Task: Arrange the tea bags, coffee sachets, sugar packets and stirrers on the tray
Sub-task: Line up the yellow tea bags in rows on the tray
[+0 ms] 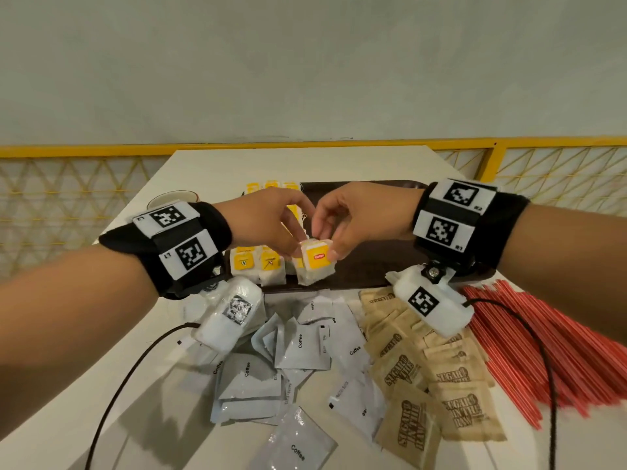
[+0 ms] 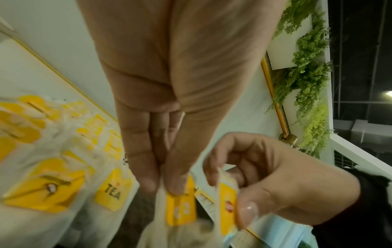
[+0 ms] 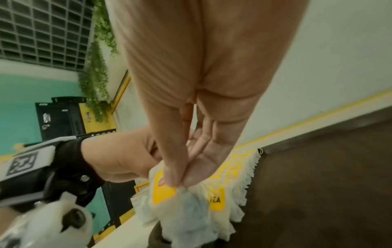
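Observation:
Over the dark brown tray both hands meet, each pinching a tea bag. My right hand holds by its top a white tea bag with a yellow Lipton tag; the right wrist view shows those fingertips on the tag of that bag. My left hand pinches a second tea bag beside it, mostly hidden in the head view. Rows of tea bags lie on the tray's left part. Coffee sachets, brown sugar packets and red stirrers lie on the white table before the tray.
A white cup with a brown rim stands left of the tray. Black cables run from both wrist cameras across the table. The tray's right half is bare. A yellow railing runs behind the table.

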Tool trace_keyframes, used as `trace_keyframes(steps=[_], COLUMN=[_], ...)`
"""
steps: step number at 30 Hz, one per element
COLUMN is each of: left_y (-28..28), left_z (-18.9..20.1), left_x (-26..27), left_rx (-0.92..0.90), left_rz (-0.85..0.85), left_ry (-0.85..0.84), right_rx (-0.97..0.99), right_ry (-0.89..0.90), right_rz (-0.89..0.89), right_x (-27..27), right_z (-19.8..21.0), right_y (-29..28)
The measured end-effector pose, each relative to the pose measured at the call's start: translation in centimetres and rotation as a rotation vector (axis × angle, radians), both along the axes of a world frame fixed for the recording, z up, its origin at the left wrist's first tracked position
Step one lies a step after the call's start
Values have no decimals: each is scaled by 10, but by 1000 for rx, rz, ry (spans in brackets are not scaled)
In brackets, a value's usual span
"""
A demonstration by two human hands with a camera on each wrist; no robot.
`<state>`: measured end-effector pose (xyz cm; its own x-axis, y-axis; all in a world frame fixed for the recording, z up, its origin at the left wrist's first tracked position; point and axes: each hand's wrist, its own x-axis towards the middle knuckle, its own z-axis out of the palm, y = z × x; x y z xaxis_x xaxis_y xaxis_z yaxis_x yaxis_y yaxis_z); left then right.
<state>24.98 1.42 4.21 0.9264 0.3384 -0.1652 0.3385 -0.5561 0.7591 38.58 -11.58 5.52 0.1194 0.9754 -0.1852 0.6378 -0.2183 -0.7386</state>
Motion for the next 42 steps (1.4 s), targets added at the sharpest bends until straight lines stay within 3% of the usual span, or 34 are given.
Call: trace_keyframes(steps=[8,12,15,19,22,27,30,34,38,40,42], left_y=[-9,-17,-18,-12,-7,3,6,7,17,19,20], left_z=[7,4,0,-1,-2,-5,-8,-10,-13,-17,-21], left_x=[5,9,11,10,9,7,6,6,12,15,18], left_rx=[-313,-212,-128,-58,2,22,49,182,373,449,497], left_rz=[105,69,67,77,92,162,98,-46,-72,-97,-123], left_ry=[-121,-147,-121,-88,-55,-31,53,135,160,189,205], right_rx=[42,61,9,-289,-468,-391,-277,-156,-171,-181,-170], right_ry=[222,340,149,-284,-397,-257,-110,126,295,280,116], right_rz=[-240,-270,-266,-280,-293,-244,-229,-180,-167,-154,-117], right_x=[4,11,29,61,72,72,69,52,34,28,25], right_z=[-7,-6,-6,-17,-31,-39,-30,-17,-14,-17,-19], right_y=[-5,-11,-19,-35,-44,-48,-46,-36,-23,-17,-13])
